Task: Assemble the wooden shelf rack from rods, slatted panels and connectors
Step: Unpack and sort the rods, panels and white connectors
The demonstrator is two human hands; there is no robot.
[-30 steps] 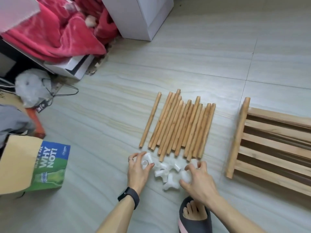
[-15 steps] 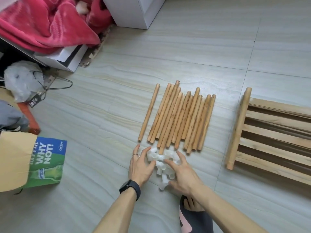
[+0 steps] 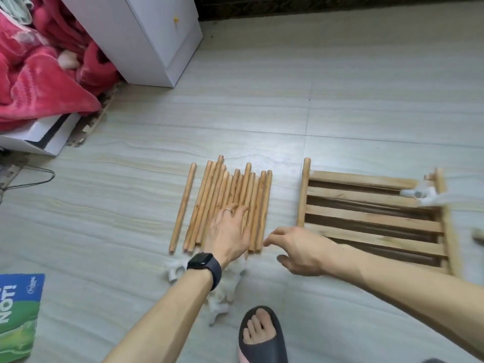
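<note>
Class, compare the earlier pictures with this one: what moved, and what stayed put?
The left grip let go of the white connectors, moved forward and rests flat on the rods; the right grip also let go and moved right, open and empty. Rods and slatted panel stayed in place.

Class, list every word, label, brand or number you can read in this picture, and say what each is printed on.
"NOT!": white letters turned sideways on the blue-and-green carton, cut off by the left edge.
The oval logo on the same carton: too blurred to read.
The smartwatch: screen dark, no text.
The rods and the slatted panel: no markings visible.
</note>
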